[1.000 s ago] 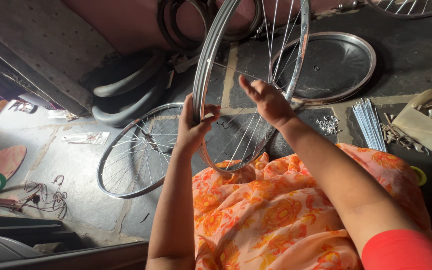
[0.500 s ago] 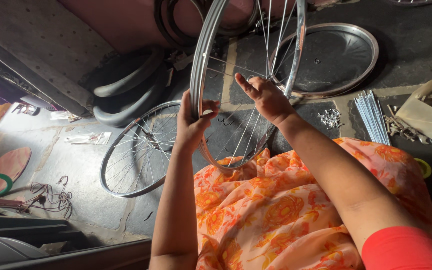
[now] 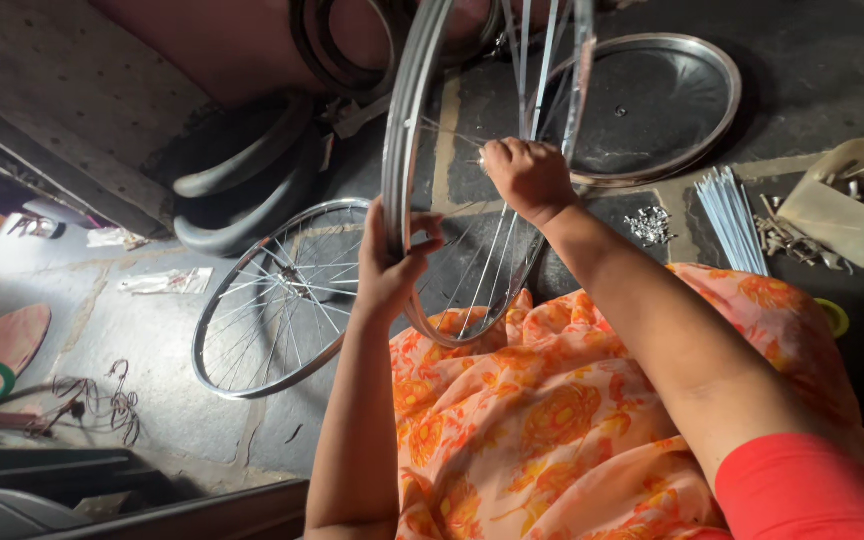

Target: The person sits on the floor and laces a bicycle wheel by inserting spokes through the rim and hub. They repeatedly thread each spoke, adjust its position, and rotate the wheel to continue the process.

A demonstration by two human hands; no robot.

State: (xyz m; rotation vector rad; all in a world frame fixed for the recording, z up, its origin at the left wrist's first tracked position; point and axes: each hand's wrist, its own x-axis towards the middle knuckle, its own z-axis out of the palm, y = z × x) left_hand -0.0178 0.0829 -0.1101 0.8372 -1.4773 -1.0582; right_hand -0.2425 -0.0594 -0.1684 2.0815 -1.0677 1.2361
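Left hand [image 3: 392, 268] wraps tight around the shiny silver rim of the bicycle wheel [image 3: 404, 150], which stands upright on the lap, on the orange floral cloth [image 3: 542, 420]. Right hand [image 3: 527, 175] reaches in among the thin spokes, fingers curled shut, pinching probably a spoke, hard to tell. Beyond the left hand, a second spoked wheel [image 3: 282, 300] lies flat on the floor. Right of the right hand, loose spokes [image 3: 737, 215].
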